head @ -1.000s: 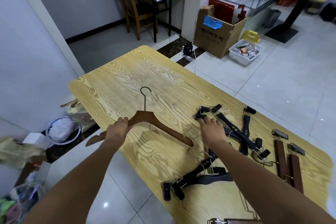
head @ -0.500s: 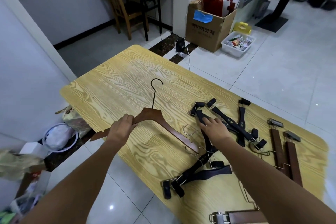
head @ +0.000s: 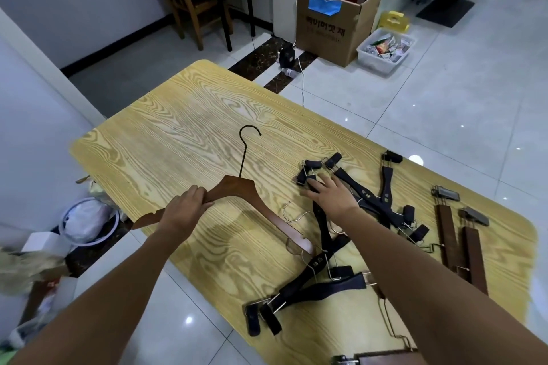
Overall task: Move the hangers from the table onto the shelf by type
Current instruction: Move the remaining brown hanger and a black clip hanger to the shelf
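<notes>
Left hand (head: 185, 210) grip clamped on wooden coat hanger (head: 234, 190) at tabletop (head: 184, 133) left edge; right hand (head: 329, 195) grip apart, flat on black clip hangers (head: 382, 204) mid-tabletop; risk: tangled wire hooks (head: 292, 207) snag, dragging hangers off.

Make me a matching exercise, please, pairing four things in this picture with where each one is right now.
1. wooden coat hanger
2. black clip hangers
3. cardboard box
4. brown clamp hangers

A. on the floor beyond the table
B. held by the left hand
C. untouched at the table's right end
D. under straight fingers of the right hand

Pairs: 1-B, 2-D, 3-A, 4-C
</notes>
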Motion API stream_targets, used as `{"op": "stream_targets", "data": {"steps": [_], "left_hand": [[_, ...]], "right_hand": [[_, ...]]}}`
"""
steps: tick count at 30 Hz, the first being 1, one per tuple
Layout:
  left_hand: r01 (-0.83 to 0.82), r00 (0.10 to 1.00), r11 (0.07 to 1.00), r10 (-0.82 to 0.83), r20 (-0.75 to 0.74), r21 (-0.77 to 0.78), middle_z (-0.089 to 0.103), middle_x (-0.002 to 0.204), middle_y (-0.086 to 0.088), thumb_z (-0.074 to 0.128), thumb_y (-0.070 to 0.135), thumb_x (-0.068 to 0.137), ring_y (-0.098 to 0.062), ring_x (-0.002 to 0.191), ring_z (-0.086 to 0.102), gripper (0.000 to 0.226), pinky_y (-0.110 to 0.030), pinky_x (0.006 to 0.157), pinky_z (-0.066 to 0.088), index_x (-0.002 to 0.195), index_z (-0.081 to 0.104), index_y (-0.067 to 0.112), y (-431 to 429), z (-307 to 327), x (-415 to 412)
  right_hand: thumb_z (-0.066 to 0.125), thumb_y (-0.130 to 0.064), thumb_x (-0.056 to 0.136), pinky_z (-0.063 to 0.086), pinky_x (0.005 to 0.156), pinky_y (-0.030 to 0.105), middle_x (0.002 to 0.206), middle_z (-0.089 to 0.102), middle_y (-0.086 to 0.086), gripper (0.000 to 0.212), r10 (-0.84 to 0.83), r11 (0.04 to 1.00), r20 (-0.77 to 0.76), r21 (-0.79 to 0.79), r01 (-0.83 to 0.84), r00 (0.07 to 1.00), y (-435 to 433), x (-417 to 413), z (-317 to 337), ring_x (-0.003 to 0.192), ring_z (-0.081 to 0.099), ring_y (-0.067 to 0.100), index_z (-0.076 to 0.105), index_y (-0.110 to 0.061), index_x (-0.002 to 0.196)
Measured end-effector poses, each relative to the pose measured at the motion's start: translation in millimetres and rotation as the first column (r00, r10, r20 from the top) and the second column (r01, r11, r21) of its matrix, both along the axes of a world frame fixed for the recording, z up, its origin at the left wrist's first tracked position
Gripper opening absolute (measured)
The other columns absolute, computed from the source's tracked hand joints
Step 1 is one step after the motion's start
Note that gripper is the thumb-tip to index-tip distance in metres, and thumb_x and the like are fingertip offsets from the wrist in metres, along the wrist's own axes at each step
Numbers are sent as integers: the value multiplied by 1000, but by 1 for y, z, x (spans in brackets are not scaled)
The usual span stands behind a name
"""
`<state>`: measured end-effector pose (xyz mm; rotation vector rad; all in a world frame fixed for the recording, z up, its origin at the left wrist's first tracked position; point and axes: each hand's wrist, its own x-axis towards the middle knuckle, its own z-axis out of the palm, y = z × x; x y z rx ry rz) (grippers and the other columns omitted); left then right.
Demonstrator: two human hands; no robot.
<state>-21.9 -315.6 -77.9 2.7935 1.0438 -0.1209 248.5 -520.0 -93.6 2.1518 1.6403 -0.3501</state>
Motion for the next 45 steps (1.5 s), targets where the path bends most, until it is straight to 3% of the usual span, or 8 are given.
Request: {"op": "stream_targets", "data": {"steps": [6,12,20,29,35,38,41,45], "left_hand": [[-6,1000,999,7,18,-49,55,98,-12,50,34,95,-34,81,58,32,-42,70,41,101,55,3,-9,-5,13],[0,1000,999,1,28,-48,55,98,-11,50,35,95,-33,82,58,32,-38,69,37,102,55,4,-8,2,13],[-51,996,999,53,69,-18,56,102,-12,49,33,96,-33,87,59,32,-42,74,41,105,55,2,-8,37,-5],[-44,984,996,31,174,74,56,98,-11,50,33,95,-32,87,60,31,-41,74,42,103,56,4,1,98,-42],[-29,982,993,7,191,114,55,102,-10,46,35,97,-30,88,59,31,-39,73,42,106,54,7,-1,121,-60],[-29,980,991,3,200,130,55,103,-9,45,36,97,-30,89,59,32,-39,73,42,107,53,8,-6,131,-71],[-33,970,990,-1,242,138,55,102,-9,46,35,97,-31,89,59,31,-40,74,42,106,53,7,-11,145,-89],[-55,957,985,6,291,163,55,100,-9,47,36,96,-31,88,58,30,-39,74,41,101,53,6,-9,168,-126]], "right_hand": [[57,-10,92,4,120,48,162,-1,2,58,55,998,27,14,-55,998,5,10,-14,148,-8,32,37,-27,144],[58,-19,93,0,120,48,161,5,5,57,114,992,139,45,-121,984,1,16,-15,148,-6,31,36,-27,145],[47,-11,97,-2,120,46,154,29,11,42,278,957,206,29,-290,938,6,23,27,148,10,28,47,-20,139],[56,-3,91,3,122,44,122,64,9,24,147,985,382,28,-170,913,7,5,110,134,36,31,67,-10,112],[56,-7,92,10,121,41,113,68,4,21,29,996,428,65,-62,904,-2,-15,143,125,45,27,67,-15,108],[60,-23,92,24,112,39,114,67,2,21,-15,996,408,90,-24,913,-8,-33,156,119,48,26,64,-18,112],[57,-42,92,36,97,36,113,66,4,36,-74,987,332,162,20,940,-6,-57,168,112,55,25,57,-17,118],[53,-43,94,40,73,33,107,65,4,34,-225,926,147,338,165,963,8,-97,177,102,61,25,56,-16,115]]}}
